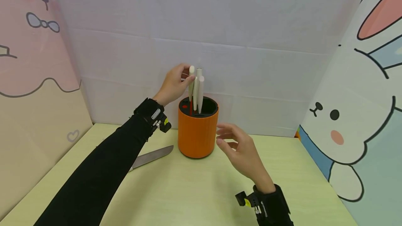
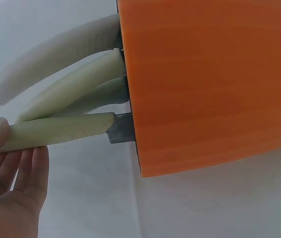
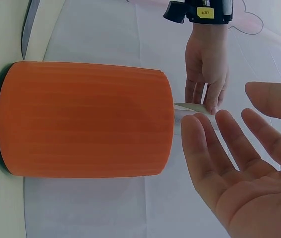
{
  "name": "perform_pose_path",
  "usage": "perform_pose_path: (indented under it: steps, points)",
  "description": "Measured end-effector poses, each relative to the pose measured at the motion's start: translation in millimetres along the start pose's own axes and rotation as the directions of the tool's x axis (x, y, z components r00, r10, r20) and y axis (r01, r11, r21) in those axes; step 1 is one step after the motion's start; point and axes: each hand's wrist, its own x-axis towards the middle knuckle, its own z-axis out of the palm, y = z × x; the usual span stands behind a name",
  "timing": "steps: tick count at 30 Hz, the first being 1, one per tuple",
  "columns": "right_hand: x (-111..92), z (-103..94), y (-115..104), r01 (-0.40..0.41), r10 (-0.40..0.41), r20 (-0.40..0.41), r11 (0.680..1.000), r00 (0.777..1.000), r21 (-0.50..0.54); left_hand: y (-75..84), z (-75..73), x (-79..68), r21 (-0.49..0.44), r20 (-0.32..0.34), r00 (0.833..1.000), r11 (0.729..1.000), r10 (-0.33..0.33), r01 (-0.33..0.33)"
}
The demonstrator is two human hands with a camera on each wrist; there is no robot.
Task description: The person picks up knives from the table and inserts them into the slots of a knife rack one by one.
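An orange round knife block with a dark slotted top stands upright at the back of the table. Several pale-handled pieces stick up from it. My left hand pinches the end of one knife's handle between thumb and fingers. A short dark stretch of that knife's blade shows above the block's rim; the rest is hidden inside. Other pale handles lean close beside it. My right hand hovers at the block's right side, fingers loosely bent and holding nothing; its palm shows in the right wrist view.
Left of the block, a knife with a wide grey blade lies flat on the pale yellow table, its handle mostly hidden by my left sleeve. A white sheet hangs close behind; cartoon-printed panels flank both sides.
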Motion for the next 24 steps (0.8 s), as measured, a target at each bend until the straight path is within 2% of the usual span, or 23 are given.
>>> perform_pose_path:
  steps: [12,16,20,24]
  points:
    - [-0.1,1.1,0.7,0.004,-0.004,0.001,1.0,1.0,0.015,-14.1,8.5,-2.5,-0.008,-0.013,0.999,0.999,-0.037,0.037]
    - [-0.1,1.6,-0.2,0.004,-0.004,-0.002,1.0,1.0,0.013,-16.7,8.9,-3.4,-0.024,-0.013,0.997,0.997,-0.077,0.076]
    - [0.3,1.8,-1.5,0.008,-0.008,-0.002,1.0,1.0,0.009,-16.6,8.0,-4.5,-0.045,0.009,0.992,0.991,-0.125,0.126]
    - [0.5,1.1,-2.4,0.007,-0.007,-0.001,1.0,1.0,0.001,-15.4,9.1,-5.1,-0.049,0.04,0.988,0.988,-0.147,0.149]
